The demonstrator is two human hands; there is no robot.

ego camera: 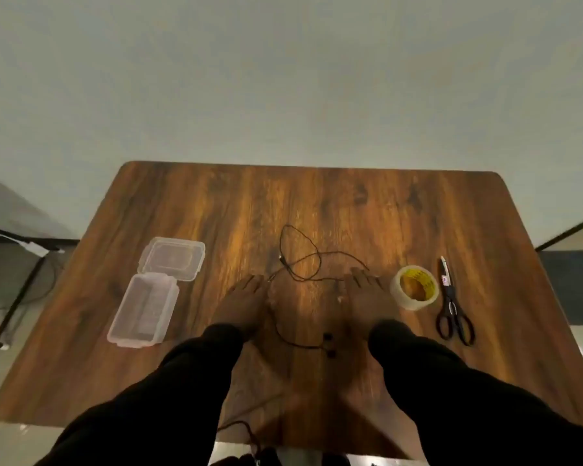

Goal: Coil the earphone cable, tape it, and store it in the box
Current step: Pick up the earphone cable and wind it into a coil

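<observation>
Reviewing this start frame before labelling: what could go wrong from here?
1. The earphone cable lies in crossed loops, so coiling may knot it.
2. Its earbuds sit near the right sleeve, which could drag them.
3. The tape roll and scissors lie close beside the right hand; a sweep could knock them. The box is open.

Black-handled scissors (pixel 453 302) lie closed near the right edge of the brown wooden table (pixel 216 203).
</observation>
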